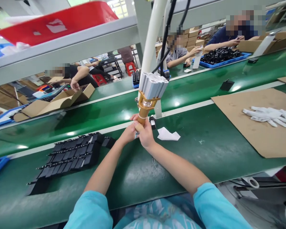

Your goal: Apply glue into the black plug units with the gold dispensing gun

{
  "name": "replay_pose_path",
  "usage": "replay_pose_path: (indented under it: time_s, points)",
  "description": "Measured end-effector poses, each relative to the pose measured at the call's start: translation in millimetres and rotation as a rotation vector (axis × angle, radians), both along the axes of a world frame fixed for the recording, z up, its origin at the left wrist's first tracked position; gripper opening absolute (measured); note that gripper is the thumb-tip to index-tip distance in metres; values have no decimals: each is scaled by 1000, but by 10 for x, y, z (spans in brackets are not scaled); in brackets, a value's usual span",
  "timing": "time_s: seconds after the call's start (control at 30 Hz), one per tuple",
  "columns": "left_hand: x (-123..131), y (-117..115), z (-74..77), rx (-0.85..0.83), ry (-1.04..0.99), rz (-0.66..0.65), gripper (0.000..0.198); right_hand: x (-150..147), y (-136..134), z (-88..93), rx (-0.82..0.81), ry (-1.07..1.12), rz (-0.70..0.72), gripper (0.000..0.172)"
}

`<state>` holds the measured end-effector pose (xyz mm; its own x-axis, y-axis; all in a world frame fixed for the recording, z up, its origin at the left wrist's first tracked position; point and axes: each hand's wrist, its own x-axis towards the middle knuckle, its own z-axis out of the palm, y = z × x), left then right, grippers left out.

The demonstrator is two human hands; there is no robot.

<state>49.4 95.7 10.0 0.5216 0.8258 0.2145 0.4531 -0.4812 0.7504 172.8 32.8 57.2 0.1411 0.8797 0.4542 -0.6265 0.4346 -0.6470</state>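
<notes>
My left hand (128, 133) and my right hand (145, 135) meet at the lower end of a brass-coloured tool head (144, 113), which hangs under a silver pneumatic cylinder (153, 85). The fingers of both are closed around its tip; what they pinch there is hidden. A small pale-blue bit shows between the palms. Just right of my right hand sits a small black part with a white patch (153, 122). Beside it lies a piece of white paper (168, 134). Left of my forearms, black adapter-like blocks (71, 156) stand in rows on the green bench.
Brown cardboard (248, 127) with white gloves (269, 115) covers the bench's right side. A green conveyor belt (188, 90) runs behind, carrying a black block (227, 84). Co-workers sit across, near a blue tray (226, 60) and an open carton (62, 100). A grey shelf crosses overhead.
</notes>
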Motion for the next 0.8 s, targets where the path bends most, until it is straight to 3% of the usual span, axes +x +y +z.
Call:
replay_pose_path:
  time_s: [0.13, 0.23, 0.37, 0.47, 0.63, 0.8]
  points:
    - [-359, -303, -9, -45, 224, -34, 75, 22, 32, -20, -7, 5, 4, 19]
    - [-505, -493, -100, -128, 176, -6, 81, 42, 67, -31, -5, -8, -16, 19]
    - [-560, -617, -293, -258, -57, 98, 77, 69, 105, -42, 4, -24, -62, 18]
    - [-556, -639, -389, -295, -138, 78, 68, 85, 127, -54, -3, -37, -89, 18]
    - [-522, -655, -403, -134, -69, 16, 51, 105, 142, -67, -8, -45, -121, 17]
    - [-489, -625, -480, -303, -268, 35, 57, 108, 139, -52, -2, -66, -136, 16]
